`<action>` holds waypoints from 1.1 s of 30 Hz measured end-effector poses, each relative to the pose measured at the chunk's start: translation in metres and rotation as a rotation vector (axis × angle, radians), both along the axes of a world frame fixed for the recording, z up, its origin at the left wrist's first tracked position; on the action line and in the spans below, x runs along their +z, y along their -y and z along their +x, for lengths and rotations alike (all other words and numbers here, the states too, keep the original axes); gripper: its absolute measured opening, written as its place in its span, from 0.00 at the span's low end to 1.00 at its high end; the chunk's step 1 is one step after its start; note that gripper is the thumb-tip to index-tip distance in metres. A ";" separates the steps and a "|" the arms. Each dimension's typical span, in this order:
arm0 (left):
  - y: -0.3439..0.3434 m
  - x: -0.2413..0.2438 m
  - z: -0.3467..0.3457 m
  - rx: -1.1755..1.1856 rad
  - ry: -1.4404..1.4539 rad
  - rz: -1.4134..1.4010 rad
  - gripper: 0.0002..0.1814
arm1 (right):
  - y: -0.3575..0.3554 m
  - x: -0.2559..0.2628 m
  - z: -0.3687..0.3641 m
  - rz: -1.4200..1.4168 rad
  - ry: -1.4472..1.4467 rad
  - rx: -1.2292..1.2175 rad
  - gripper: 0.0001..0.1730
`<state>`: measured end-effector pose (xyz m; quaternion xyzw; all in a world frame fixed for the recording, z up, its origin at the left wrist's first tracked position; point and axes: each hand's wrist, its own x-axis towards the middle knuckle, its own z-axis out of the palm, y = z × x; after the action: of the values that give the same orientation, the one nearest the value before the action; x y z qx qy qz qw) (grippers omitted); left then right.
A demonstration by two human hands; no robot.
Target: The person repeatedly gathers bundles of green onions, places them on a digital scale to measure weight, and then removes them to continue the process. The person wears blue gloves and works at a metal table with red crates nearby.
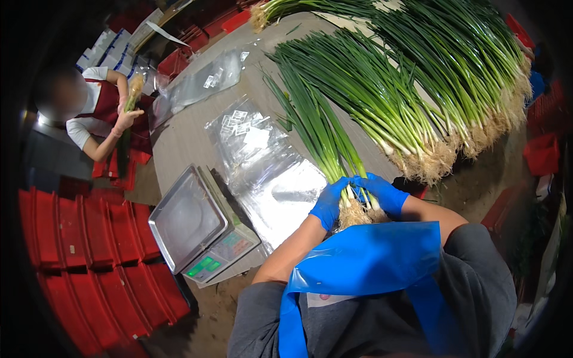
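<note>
My left hand (331, 202) and my right hand (381, 193), both in blue gloves, hold a bunch of green onions (329, 156) near its white ends, close to my blue apron. Its pale roots (353, 214) point towards me and its green leaves spread away over the table. A larger pile of green onions (380, 94) lies right of the bunch, roots towards the near right edge. Clear plastic bags (250, 143) with printed labels lie left of my hands. Part of each hand is hidden by the stems.
A digital scale with a metal pan (190, 219) stands at the table's left edge. More plastic bags (210, 78) lie farther back. Stacked red crates (98, 232) stand at lower left. Across the table, a co-worker (107, 107) in a dark red apron holds a bundle of green onions (133, 94).
</note>
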<state>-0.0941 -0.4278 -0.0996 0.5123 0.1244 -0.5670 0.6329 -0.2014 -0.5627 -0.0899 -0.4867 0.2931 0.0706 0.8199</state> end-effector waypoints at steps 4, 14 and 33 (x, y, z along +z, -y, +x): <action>-0.009 0.003 0.005 -0.063 0.020 -0.177 0.17 | 0.015 -0.012 0.013 -0.098 -0.051 -0.032 0.18; -0.002 0.002 -0.001 -0.126 0.143 -0.076 0.23 | 0.017 -0.008 0.024 -0.015 -0.129 0.093 0.24; -0.049 0.119 0.088 0.169 0.217 -0.846 0.32 | -0.069 0.201 0.027 -0.547 0.006 0.440 0.47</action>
<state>-0.0058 -0.3786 0.0194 0.2527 -0.1444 -0.4573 0.8403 -0.1740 -0.4935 0.1114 -0.7401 0.1868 0.1631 0.6251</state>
